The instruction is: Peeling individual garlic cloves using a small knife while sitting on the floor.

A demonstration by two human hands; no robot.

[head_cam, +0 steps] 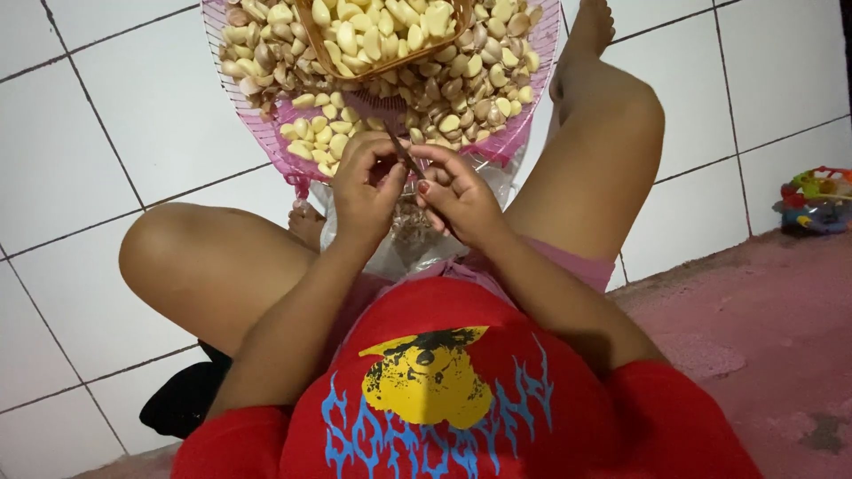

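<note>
Between the person's bent knees, over a crumpled clear plastic bag [390, 253] of papery peelings, both hands meet. Left hand [366, 188] closed, fingers curled round a small dark-bladed knife [401, 153], blade angled up toward the tray. Right hand [457, 191] pinches a small garlic clove [437, 174] between thumb and fingertips, mostly hidden, right by the blade tip. Hands touching or nearly so; exact contact of blade and clove cannot be told.

Handling, by judgement: clove is light, firm, small, rounded; dry skin is brittle and flaky, peeled flesh likely slick and a bit sticky. Best held at the sides near the root end, fingertips kept off the cutting edge. Easy to drop or squirt out of a hard pinch.

Just beyond the hands: round pink plastic slotted tray [266, 133] on the white tiled floor [98, 115], piled with brownish unpeeled cloves [461, 84] and a patch of pale yellow peeled cloves [318, 133]. Brown woven basket [342, 66] sits on the pile, full of peeled ones. Colourful plastic toy [815, 202] far right, well apart. Person wears a red printed shirt [461, 390], sits partly on a pink rug [763, 328].
</note>
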